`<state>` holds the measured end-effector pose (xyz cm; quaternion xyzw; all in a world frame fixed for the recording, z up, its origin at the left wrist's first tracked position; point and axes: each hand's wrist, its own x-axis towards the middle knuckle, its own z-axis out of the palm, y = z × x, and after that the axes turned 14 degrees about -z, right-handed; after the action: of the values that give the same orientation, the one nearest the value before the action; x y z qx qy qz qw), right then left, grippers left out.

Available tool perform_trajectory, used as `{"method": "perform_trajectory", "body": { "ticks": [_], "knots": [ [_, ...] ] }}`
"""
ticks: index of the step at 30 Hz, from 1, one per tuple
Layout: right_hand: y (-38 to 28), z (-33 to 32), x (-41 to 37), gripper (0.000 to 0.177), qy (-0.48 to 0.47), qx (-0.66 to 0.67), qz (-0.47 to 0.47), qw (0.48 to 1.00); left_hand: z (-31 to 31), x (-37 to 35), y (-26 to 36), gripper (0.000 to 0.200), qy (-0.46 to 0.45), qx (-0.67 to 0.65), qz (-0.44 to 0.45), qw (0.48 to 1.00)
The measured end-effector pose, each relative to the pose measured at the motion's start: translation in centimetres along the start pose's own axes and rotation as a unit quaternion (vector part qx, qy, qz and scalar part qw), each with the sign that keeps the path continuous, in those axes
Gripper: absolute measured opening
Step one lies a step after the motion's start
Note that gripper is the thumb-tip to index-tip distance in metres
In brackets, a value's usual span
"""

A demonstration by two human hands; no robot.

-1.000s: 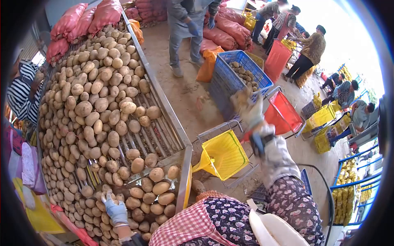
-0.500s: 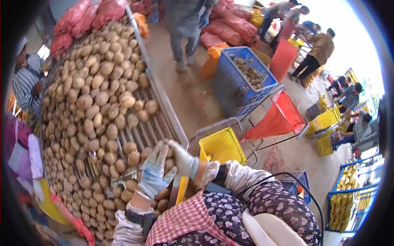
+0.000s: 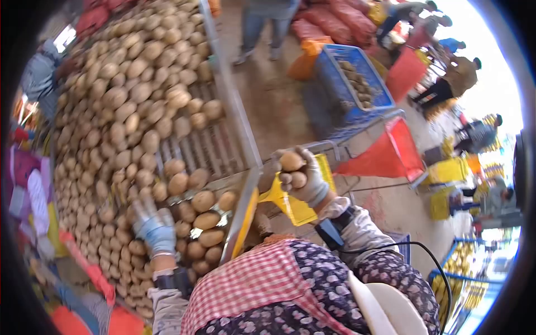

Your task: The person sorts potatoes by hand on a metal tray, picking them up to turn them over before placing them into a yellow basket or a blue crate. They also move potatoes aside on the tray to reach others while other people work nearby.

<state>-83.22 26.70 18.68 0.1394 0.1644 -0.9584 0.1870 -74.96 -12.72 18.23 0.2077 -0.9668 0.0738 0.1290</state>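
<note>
Potatoes (image 3: 291, 161) sit in your right hand (image 3: 310, 181), at least two of them, with your gloved fingers curled closed around them. That hand is raised just off the edge of the slatted table (image 3: 239, 106), over the yellow mesh bag (image 3: 298, 211), and you have the potatoes clear of the heap. Your left hand (image 3: 154, 229), gloved too, lies palm down on the heap of potatoes (image 3: 117, 97), its fingers extended and parted (their tips are blurred, so you cannot tell whether they press on one).

Between your hands, loose potatoes lie at the near end of the table, next to the yellow edge strip (image 3: 243, 226). Bare metal slats (image 3: 207, 146) show just beyond them, and the heap covers the table to your left and away from you. Your checked apron (image 3: 245, 282) is at the near edge, and a black cord (image 3: 441, 273) loops by your right arm.

Past the yellow bag, a red bag (image 3: 397, 151) hangs open on a metal frame. Farther out stands a blue crate (image 3: 334, 100) with potatoes inside, beside an orange bag (image 3: 308, 60). A person (image 3: 267, 17) stands beyond the table, near the stacked pink sacks (image 3: 343, 23).
</note>
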Motion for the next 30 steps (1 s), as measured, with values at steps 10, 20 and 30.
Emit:
{"method": "perform_trajectory", "body": {
  "ticks": [10,20,30],
  "knots": [
    [-25.1,-13.9,-8.9,0.051,0.155,0.123,-0.463,0.864,8.2,3.3,-5.6,0.052,-0.09,0.07,-0.12,0.986],
    [-5.8,-1.9,1.4,0.04,0.019,-0.592,-0.303,0.746,-0.3,-7.8,1.1,0.073,-0.126,-0.108,0.008,0.986],
    [17.6,6.0,10.3,0.063,-0.38,-0.801,-0.289,0.361,-1.7,-7.1,-7.0,0.07,-0.051,-0.031,-0.281,0.958]
  ]
}}
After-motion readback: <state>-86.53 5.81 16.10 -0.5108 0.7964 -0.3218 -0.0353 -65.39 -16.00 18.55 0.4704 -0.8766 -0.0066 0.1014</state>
